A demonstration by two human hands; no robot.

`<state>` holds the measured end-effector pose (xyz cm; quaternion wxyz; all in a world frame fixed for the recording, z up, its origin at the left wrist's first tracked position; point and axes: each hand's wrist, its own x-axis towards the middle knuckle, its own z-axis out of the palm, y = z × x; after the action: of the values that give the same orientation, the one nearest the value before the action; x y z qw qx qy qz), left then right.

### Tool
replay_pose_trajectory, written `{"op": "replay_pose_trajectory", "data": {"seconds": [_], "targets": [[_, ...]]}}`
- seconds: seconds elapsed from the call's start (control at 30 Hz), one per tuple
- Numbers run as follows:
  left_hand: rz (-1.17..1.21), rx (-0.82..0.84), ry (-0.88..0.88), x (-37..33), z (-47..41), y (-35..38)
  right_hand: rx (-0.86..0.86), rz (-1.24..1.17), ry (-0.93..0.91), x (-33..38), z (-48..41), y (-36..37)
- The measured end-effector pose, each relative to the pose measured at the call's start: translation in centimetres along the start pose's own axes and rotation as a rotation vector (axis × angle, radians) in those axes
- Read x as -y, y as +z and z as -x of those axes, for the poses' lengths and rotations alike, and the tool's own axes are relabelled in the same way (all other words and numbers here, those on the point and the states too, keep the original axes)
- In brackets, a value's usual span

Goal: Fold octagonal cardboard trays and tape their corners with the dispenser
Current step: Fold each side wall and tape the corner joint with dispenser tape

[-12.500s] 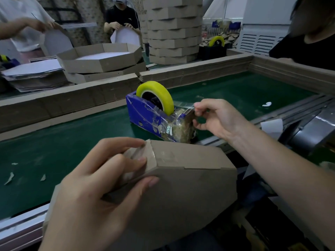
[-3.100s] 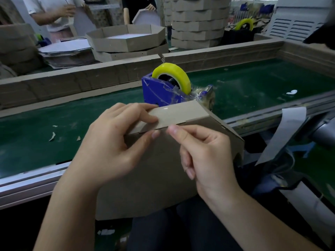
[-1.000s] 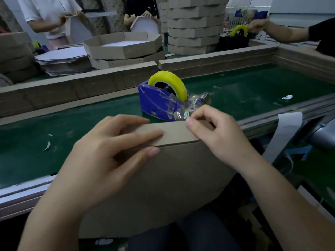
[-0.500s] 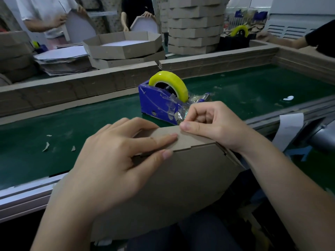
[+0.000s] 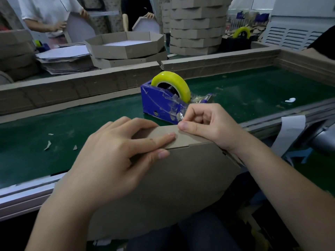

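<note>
A person holds a cardboard tray (image 5: 172,187) on edge over the lap, against the near rim of a green belt (image 5: 72,124). Within the last second the right hand (image 5: 206,124) has drawn its fingers off the top wall. They are now curled, with the thumb tip pressing the wall's far edge just beside the dispenser (image 5: 157,104). Whether they pinch tape cannot be told. The left hand (image 5: 116,153) stays, pinching the fold between flat, close-set fingers and thumb. This corner looks squared and ready for tape. The tray's base faces the person and its open side faces away. Its top wall runs left to right.
</note>
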<state>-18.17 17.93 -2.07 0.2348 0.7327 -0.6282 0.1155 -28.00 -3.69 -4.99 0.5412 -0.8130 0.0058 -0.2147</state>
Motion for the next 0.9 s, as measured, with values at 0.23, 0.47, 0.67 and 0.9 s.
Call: {"op": "replay_pose_trajectory", "data": {"seconds": [0.23, 0.47, 0.67, 0.9], "targets": [[-0.001, -0.016, -0.006, 0.1, -0.2, 0.2, -0.494, 0.442, -0.109, -2.2, -1.2, -2.0], [-0.033, -0.004, -0.001, -0.2, -0.2, 0.2, -0.450, 0.474, 0.344, -6.2, -2.6, -4.1], [-0.052, -0.005, -0.005, -0.3, -0.2, 0.1, -0.642, 0.633, 0.314, -6.4, -2.8, -3.0], [-0.060, -0.015, -0.011, -0.2, -0.2, 0.1, -0.705, 0.825, 0.411, -6.1, -3.2, -4.5]]}}
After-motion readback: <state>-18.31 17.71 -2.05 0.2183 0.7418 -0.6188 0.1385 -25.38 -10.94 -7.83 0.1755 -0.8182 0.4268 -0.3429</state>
